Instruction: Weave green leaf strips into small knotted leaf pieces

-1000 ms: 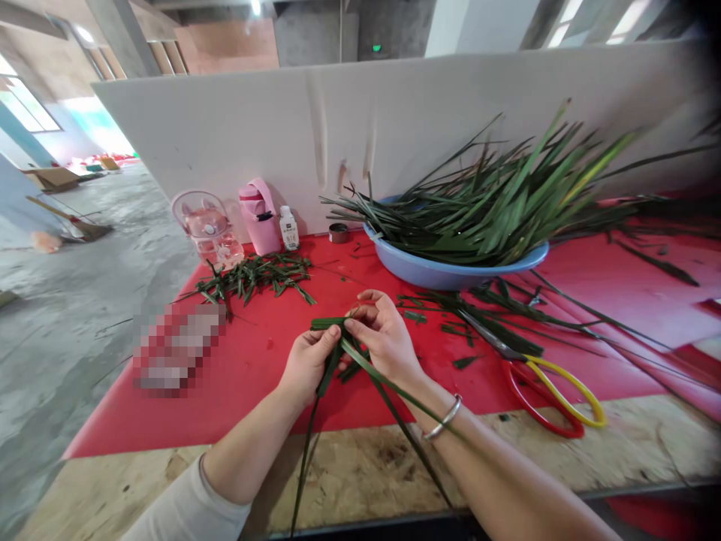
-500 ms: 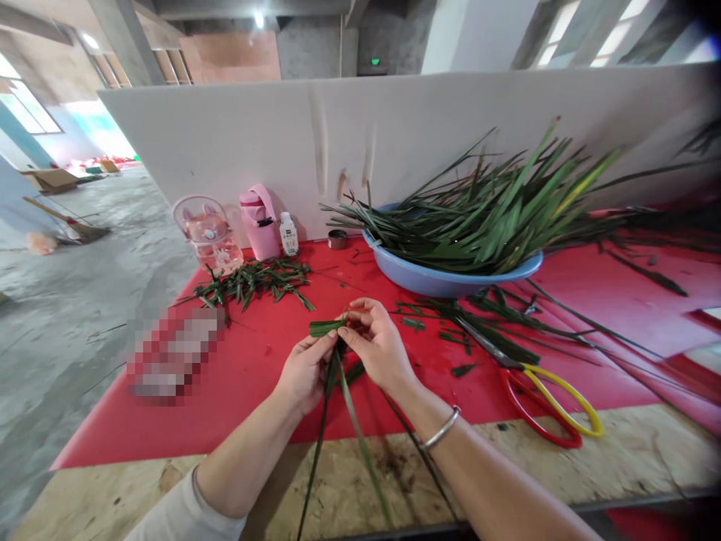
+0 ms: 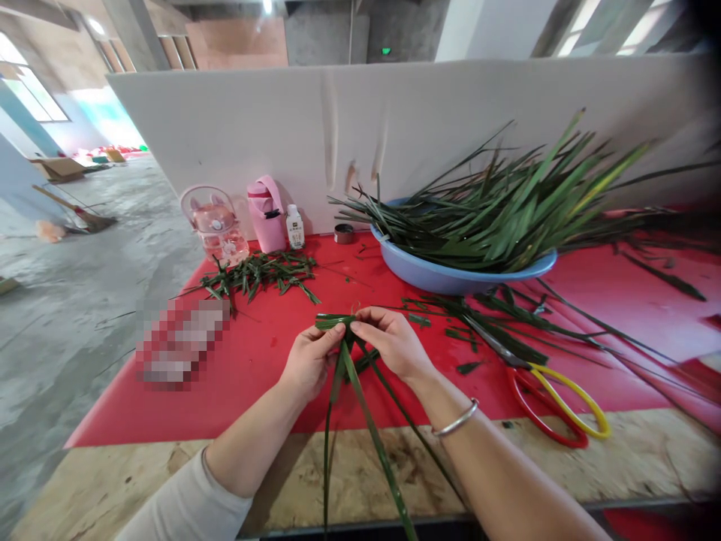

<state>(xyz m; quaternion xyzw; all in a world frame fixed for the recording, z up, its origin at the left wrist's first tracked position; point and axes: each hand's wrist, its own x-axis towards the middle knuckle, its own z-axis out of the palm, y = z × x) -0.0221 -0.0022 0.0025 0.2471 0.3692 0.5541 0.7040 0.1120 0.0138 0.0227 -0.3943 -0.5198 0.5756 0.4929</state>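
A small bundle of folded green leaf strips (image 3: 331, 322) is pinched between both hands above the red table cover. My left hand (image 3: 309, 362) grips it from the left, thumb on top. From the right, my right hand (image 3: 394, 342) pinches it with thumb and fingers; a silver bangle circles that wrist. Long loose strip ends (image 3: 372, 428) hang from the bundle toward the table's front edge. A thin curled fibre (image 3: 355, 307) stands up by the right fingertips. Parts of the bundle are hidden behind the fingers.
A blue basin (image 3: 451, 279) heaped with long green leaves (image 3: 507, 210) stands back right. Scissors (image 3: 541, 391) with red and yellow handles lie right of my hands. Knotted leaf pieces (image 3: 264, 274) lie by a pink bottle (image 3: 266, 218), a clear jug (image 3: 217, 229) and a small white bottle (image 3: 294, 227).
The view has shifted slightly. The right fingers, raised and curled before, now lie closer to the bundle. The hanging strip ends have swung and spread to the right.
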